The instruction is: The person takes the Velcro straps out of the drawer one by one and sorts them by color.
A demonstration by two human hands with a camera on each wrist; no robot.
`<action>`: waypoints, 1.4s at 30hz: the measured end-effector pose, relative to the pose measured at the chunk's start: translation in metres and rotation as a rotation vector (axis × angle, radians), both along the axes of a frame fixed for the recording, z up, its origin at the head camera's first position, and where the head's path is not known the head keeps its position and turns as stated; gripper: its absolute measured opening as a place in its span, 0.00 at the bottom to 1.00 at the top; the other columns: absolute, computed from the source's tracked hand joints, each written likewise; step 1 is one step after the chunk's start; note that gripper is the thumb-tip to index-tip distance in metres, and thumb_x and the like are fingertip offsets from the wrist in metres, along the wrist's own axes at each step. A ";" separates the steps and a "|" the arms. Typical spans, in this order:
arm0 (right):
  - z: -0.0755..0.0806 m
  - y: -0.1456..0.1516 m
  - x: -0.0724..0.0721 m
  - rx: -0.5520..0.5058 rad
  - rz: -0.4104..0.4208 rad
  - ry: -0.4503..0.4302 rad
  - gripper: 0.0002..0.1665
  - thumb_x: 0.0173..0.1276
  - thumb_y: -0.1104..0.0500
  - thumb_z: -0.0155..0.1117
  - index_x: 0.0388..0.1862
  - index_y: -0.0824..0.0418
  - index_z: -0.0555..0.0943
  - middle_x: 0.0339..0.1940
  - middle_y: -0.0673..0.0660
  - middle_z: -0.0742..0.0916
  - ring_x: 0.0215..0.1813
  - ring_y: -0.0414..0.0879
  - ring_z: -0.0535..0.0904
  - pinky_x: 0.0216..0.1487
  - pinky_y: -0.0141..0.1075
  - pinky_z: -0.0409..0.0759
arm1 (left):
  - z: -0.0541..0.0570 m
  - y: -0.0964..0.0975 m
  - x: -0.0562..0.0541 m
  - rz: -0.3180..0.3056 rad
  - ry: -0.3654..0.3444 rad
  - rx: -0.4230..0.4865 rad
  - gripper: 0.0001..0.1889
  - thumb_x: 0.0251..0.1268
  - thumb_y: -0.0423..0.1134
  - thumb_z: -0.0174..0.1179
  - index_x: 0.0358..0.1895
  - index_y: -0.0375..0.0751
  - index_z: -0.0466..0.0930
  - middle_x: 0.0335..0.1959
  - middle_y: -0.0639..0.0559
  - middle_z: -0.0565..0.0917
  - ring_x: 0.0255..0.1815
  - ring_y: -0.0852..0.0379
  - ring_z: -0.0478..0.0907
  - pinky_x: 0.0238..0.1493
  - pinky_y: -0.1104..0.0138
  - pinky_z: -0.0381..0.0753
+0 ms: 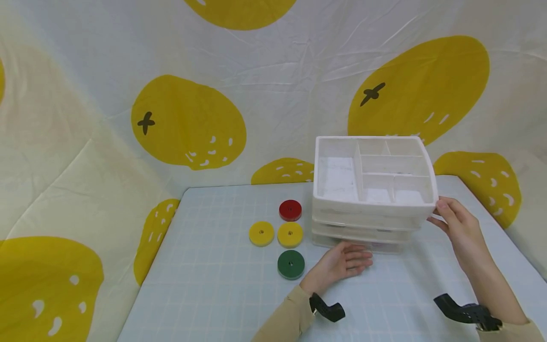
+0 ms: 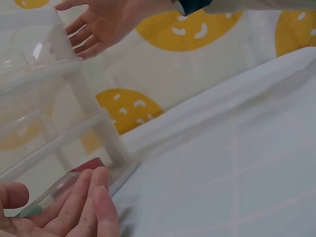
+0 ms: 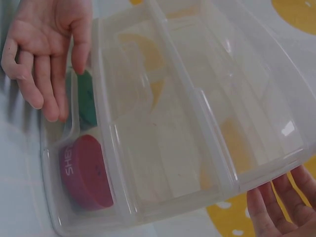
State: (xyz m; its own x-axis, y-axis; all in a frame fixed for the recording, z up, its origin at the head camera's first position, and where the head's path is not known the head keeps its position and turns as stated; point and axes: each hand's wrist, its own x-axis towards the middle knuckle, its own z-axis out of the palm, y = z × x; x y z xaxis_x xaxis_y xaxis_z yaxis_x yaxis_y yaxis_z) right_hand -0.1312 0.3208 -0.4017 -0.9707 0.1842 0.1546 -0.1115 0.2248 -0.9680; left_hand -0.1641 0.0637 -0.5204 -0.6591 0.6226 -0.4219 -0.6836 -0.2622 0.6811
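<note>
A white plastic drawer unit point(image 1: 372, 207) with a compartmented top and clear drawers stands on the table, angled slightly. At its upper right corner my right hand point(image 1: 463, 230) touches the side with fairly straight fingers. Palm up, my left hand point(image 1: 342, 263) lies at the front of the bottom drawer point(image 3: 52, 197), fingers loosely extended and holding nothing. That drawer juts out past those above it. Inside it are a red disc point(image 3: 86, 173) with white lettering and a green disc point(image 3: 86, 98), partly hidden by the unit.
Left of the unit, several discs lie on the table: a red one point(image 1: 290, 210), a yellow one point(image 1: 261, 233), another yellow one point(image 1: 290, 234) and a green one point(image 1: 291, 264). A fruit-patterned cloth point(image 1: 273, 95) hangs behind the pale gridded table point(image 1: 205, 289).
</note>
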 end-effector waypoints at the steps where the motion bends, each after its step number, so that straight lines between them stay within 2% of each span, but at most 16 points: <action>1: 0.000 0.000 0.000 -0.006 0.001 -0.002 0.15 0.76 0.50 0.47 0.57 0.46 0.73 0.50 0.36 0.76 0.50 0.26 0.72 0.43 0.11 0.73 | 0.000 0.000 0.001 -0.002 0.000 0.002 0.22 0.74 0.50 0.46 0.58 0.37 0.74 0.57 0.39 0.81 0.58 0.47 0.80 0.66 0.56 0.72; 7: 0.000 0.001 0.000 -0.019 0.008 -0.011 0.15 0.75 0.49 0.48 0.57 0.46 0.73 0.51 0.35 0.76 0.50 0.26 0.72 0.44 0.11 0.73 | 0.000 0.000 0.007 0.000 -0.010 0.017 0.22 0.73 0.48 0.45 0.59 0.36 0.74 0.59 0.38 0.80 0.59 0.48 0.79 0.66 0.57 0.72; 15: 0.000 0.002 0.000 -0.037 0.016 -0.022 0.15 0.75 0.48 0.48 0.57 0.45 0.73 0.51 0.35 0.76 0.49 0.26 0.72 0.43 0.11 0.73 | 0.003 -0.001 0.018 0.035 -0.060 0.043 0.21 0.72 0.45 0.46 0.59 0.35 0.74 0.59 0.38 0.80 0.59 0.48 0.79 0.64 0.58 0.73; 29: 0.000 0.002 0.000 0.027 0.004 -0.029 0.16 0.76 0.48 0.46 0.59 0.45 0.72 0.51 0.34 0.75 0.50 0.25 0.71 0.43 0.11 0.72 | 0.004 -0.002 0.041 0.060 -0.098 -0.024 0.20 0.71 0.44 0.46 0.58 0.35 0.75 0.56 0.40 0.82 0.56 0.49 0.81 0.65 0.56 0.73; 36: 0.000 0.002 -0.001 0.006 0.014 -0.004 0.15 0.76 0.50 0.47 0.57 0.46 0.73 0.51 0.35 0.76 0.50 0.26 0.72 0.44 0.11 0.73 | 0.007 -0.002 0.057 0.067 -0.123 -0.045 0.20 0.70 0.46 0.47 0.57 0.37 0.76 0.55 0.42 0.83 0.53 0.52 0.82 0.55 0.62 0.78; 42: 0.001 0.001 0.000 0.027 0.003 -0.026 0.15 0.76 0.49 0.46 0.58 0.45 0.72 0.51 0.34 0.75 0.50 0.25 0.72 0.43 0.11 0.73 | 0.008 -0.004 0.066 0.042 -0.116 -0.052 0.21 0.69 0.46 0.48 0.57 0.37 0.77 0.54 0.42 0.83 0.53 0.51 0.82 0.54 0.63 0.78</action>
